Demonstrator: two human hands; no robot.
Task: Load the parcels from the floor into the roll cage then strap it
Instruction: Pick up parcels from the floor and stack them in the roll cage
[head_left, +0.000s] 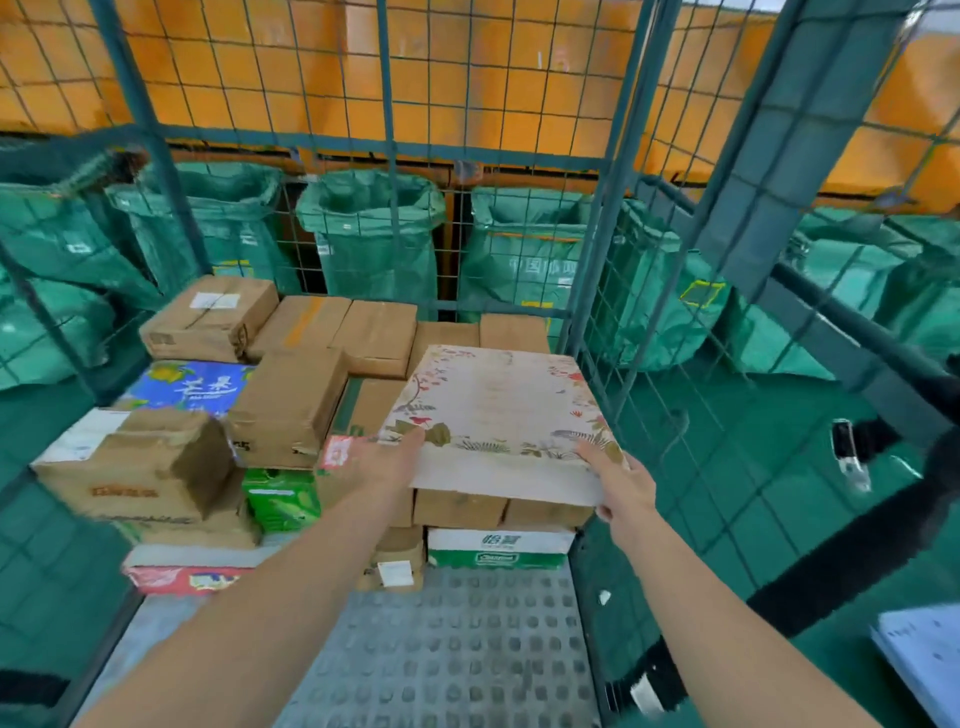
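A flat white parcel with a floral print (496, 415) lies on top of brown boxes at the right side of the green wire roll cage (387, 171). My left hand (387, 460) holds its near left corner. My right hand (621, 480) grips its near right corner, thumb below the edge. Several brown cardboard parcels (291, 405), a blue printed box (189, 387) and a green box (283, 499) are stacked in the cage to the left. The cage's studded metal floor (457, 649) is bare at the front.
Green mail sacks (374, 239) hang behind the cage in front of orange panels. A black strap with a buckle (852, 452) lies on the green floor at the right. A pale parcel (924, 654) shows at the lower right edge.
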